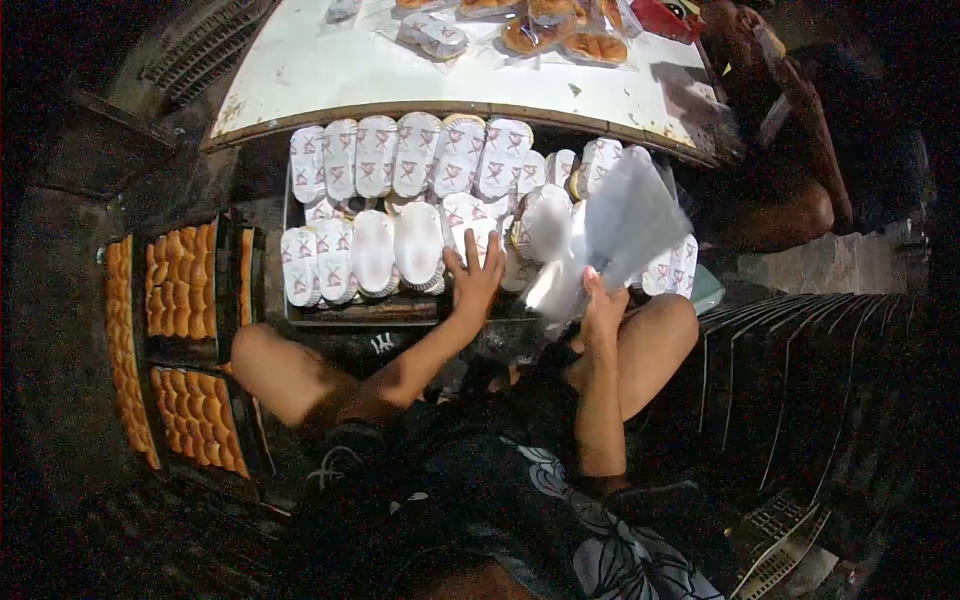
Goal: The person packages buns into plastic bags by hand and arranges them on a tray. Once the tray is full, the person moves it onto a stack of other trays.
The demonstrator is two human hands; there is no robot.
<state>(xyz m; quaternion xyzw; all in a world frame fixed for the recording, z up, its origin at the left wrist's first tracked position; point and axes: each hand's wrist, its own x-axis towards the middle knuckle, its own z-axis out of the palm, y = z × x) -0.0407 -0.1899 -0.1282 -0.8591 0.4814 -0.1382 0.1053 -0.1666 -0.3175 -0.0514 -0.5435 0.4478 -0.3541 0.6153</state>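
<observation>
My left hand (pixel 475 278) reaches over the front row of a tray, its fingers spread at a bun (pixel 466 210) covered with white, red-printed paper. My right hand (pixel 603 308) is closed, thumb on top, around the lower end of a clear plastic bag (pixel 632 215). The bag is blurred and spreads upward over the tray's right part, hiding some buns there. Two rows of these oval paper-covered buns fill much of the dark tray (pixel 375 313). Close to the bag, another bun (pixel 546 222) stands tilted in its pleated paper cup.
Beyond the tray, a white table (pixel 400 85) holds bagged buns (pixel 540 35) and a red packet (pixel 668 18). Trays of golden bread rolls (pixel 182 280) stand at the left. Another person's arm (pixel 815 130) shows at the upper right, above a dark wire rack (pixel 790 340).
</observation>
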